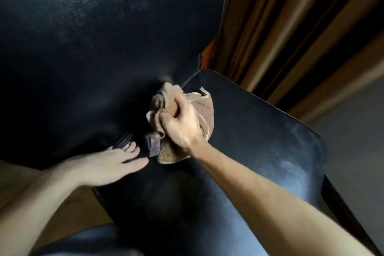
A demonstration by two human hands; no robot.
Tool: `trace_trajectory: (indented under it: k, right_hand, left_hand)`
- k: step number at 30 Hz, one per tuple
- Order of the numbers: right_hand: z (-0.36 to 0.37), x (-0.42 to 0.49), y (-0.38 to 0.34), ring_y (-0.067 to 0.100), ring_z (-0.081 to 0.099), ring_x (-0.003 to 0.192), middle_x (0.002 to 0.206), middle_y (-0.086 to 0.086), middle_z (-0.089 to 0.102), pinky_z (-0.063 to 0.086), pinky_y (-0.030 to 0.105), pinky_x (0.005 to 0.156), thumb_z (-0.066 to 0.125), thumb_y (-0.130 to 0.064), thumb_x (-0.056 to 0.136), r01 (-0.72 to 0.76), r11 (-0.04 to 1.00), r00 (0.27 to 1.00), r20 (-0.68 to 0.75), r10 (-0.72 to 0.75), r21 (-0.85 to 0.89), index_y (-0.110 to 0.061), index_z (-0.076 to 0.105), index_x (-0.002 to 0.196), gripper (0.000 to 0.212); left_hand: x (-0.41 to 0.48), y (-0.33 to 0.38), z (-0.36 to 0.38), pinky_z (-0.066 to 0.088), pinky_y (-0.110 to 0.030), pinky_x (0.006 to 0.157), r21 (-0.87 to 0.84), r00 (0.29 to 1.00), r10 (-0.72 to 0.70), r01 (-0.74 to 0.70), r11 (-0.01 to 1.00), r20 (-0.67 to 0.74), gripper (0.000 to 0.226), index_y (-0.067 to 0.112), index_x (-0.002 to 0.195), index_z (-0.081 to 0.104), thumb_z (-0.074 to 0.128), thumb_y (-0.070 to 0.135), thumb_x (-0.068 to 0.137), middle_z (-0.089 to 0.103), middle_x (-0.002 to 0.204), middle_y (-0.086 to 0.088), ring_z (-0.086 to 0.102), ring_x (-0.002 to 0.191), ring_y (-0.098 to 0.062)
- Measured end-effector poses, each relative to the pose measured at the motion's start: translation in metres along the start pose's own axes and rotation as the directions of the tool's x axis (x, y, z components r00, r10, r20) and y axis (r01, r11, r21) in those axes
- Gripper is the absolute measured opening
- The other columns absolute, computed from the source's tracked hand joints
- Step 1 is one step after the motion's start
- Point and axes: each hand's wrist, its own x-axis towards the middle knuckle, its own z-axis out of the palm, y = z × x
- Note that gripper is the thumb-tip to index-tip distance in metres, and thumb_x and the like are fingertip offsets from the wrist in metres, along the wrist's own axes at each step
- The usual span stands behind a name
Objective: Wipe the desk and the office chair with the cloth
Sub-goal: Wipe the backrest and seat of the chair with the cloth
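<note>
You are facing the office chair [93, 37]. Its black backrest fills most of the view and its seat [259, 141] runs down to the right, both with a smooth, leathery sheen. A brown curtain [291, 27] hangs behind on the right. The desk is not in view.

Your left hand [104, 166] lies flat on the near left part of the seat, fingers straight and holding nothing, its fingertips just beside the cloth [204, 108]. Your right hand [182, 122] is clenched around that tan cloth, which is bunched into a wad at the crease where seat meets backrest.

The cloth looks soft, light and limp, so it will probably crumple rather than hold a shape. Loose corners spill out above and below your fist. Take it by the bulk of the wad in your palm, leaving a broad face free to meet the upholstery. On such a slick surface it should glide easily. The chair may turn or roll under pressure, so the flat left hand looks useful as a brace.
</note>
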Motion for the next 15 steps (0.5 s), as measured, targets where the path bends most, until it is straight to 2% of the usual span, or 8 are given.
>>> trace_trajectory:
  k: [2,3,6,8,10,12,13,15]
  right_hand:
    - [-0.011,-0.011,-0.004,0.001,0.060,0.102,0.104,-0.019,0.065,0.046,0.019,0.090,0.057,-0.018,0.077,-0.106,0.992,0.976,-0.181,0.117,0.072,-0.033,0.062,0.118,0.044]
    - [-0.019,-0.020,-0.004,0.004,0.060,0.101,0.103,-0.020,0.064,0.050,0.026,0.089,0.057,-0.022,0.078,-0.100,0.995,0.961,-0.258,0.102,0.021,-0.037,0.061,0.116,0.041]
    - [-0.060,-0.032,-0.016,0.016,0.058,0.092,0.095,-0.012,0.057,0.054,0.047,0.080,0.062,-0.022,0.079,0.012,0.980,0.916,-0.391,-0.091,-0.199,-0.029,0.061,0.106,0.028]
    - [-0.093,-0.026,-0.022,0.018,0.056,0.093,0.099,-0.009,0.054,0.051,0.046,0.084,0.061,-0.026,0.079,0.137,0.900,0.868,-0.387,-0.310,-0.413,-0.025,0.062,0.109,0.030]
    - [-0.125,-0.014,-0.018,0.020,0.052,0.105,0.110,-0.006,0.053,0.043,0.045,0.092,0.058,-0.042,0.079,0.139,0.761,0.889,-0.259,-0.378,-0.633,-0.032,0.059,0.123,0.044]
    - [-0.156,-0.003,0.003,0.028,0.043,0.123,0.130,0.000,0.049,0.038,0.055,0.099,0.056,-0.059,0.079,0.059,0.552,0.964,-0.097,-0.249,-0.832,-0.039,0.055,0.131,0.056]
    - [-0.168,0.000,0.021,0.032,0.034,0.137,0.144,0.004,0.041,0.033,0.061,0.106,0.057,-0.064,0.079,0.020,0.458,0.994,-0.031,-0.104,-0.889,-0.042,0.052,0.135,0.060]
    - [-0.181,-0.006,0.058,0.033,0.011,0.153,0.164,0.008,0.019,0.016,0.062,0.119,0.063,-0.063,0.084,-0.068,0.457,0.975,0.037,0.219,-0.887,-0.039,0.042,0.147,0.071]
  left_hand:
    - [0.001,-0.013,-0.005,0.029,-0.037,0.120,-0.063,0.997,0.013,-0.017,0.998,-0.071,0.055,0.006,0.148,0.052,0.046,0.042,0.106,0.048,0.156,-0.013,0.042,0.146,-0.027]
    - [0.003,-0.018,-0.009,0.036,-0.041,0.117,-0.068,0.995,0.009,-0.016,0.998,-0.102,0.051,0.007,0.139,0.062,0.049,0.043,0.105,0.059,0.146,-0.014,0.052,0.138,-0.029]
    - [0.012,-0.019,-0.024,0.041,-0.041,0.115,-0.068,0.983,-0.021,0.009,0.998,-0.182,0.046,0.021,0.127,0.073,0.056,0.053,0.098,0.067,0.136,0.002,0.059,0.131,-0.020]
    - [0.007,-0.020,-0.027,0.036,-0.037,0.120,-0.073,0.976,0.018,-0.034,0.997,-0.216,0.051,0.041,0.122,0.072,0.059,0.073,0.085,0.063,0.135,0.024,0.054,0.133,-0.005]
    - [0.005,-0.021,-0.025,0.037,-0.034,0.119,-0.094,0.970,0.019,-0.043,0.995,-0.242,0.057,0.058,0.108,0.071,0.056,0.094,0.066,0.065,0.126,0.031,0.056,0.126,0.003]
    - [0.005,-0.020,-0.021,0.043,-0.028,0.113,-0.106,0.968,0.015,-0.043,0.993,-0.250,0.064,0.068,0.095,0.068,0.047,0.107,0.049,0.068,0.116,0.035,0.059,0.117,0.009]
    - [0.005,-0.020,-0.018,0.043,-0.025,0.110,-0.097,0.971,0.023,-0.048,0.994,-0.240,0.067,0.071,0.094,0.066,0.043,0.110,0.045,0.067,0.113,0.038,0.059,0.116,0.011]
    - [-0.001,-0.017,-0.011,0.039,-0.023,0.113,-0.042,0.981,0.032,-0.041,0.998,-0.194,0.086,0.068,0.109,0.065,0.036,0.113,0.042,0.060,0.123,0.041,0.054,0.126,0.009]
